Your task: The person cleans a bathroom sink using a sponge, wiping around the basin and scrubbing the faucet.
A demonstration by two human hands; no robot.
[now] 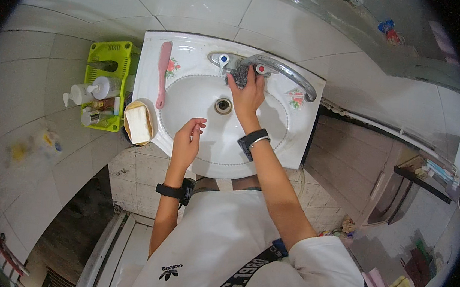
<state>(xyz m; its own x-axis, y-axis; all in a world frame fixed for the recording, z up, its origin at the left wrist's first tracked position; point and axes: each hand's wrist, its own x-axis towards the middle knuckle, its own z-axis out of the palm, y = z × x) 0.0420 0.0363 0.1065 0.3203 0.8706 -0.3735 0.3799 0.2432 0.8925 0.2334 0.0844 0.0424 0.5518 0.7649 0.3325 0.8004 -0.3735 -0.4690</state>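
My right hand (248, 96) presses a dark grey steel wool scrubber (238, 76) against the base of the chrome faucet (288, 68), between its blue-marked tap handle (223, 60) and red-marked tap handle (261, 69). The fingers and the spout cover part of the scrubber. My left hand (189, 138) hovers over the near left part of the white washbasin (189, 93), loosely curled with nothing in it. Around the drain (223, 106) the bowl is bare, with no running water seen. Both my wrists wear black straps.
A long pink plastic tool (163, 76) lies on the basin's left ledge. At the left corner, a round dish (148, 136) bears a white block (137, 124). A green plastic basket (109, 49) with pump bottles stands beyond it. Tiled wall rises behind the faucet.
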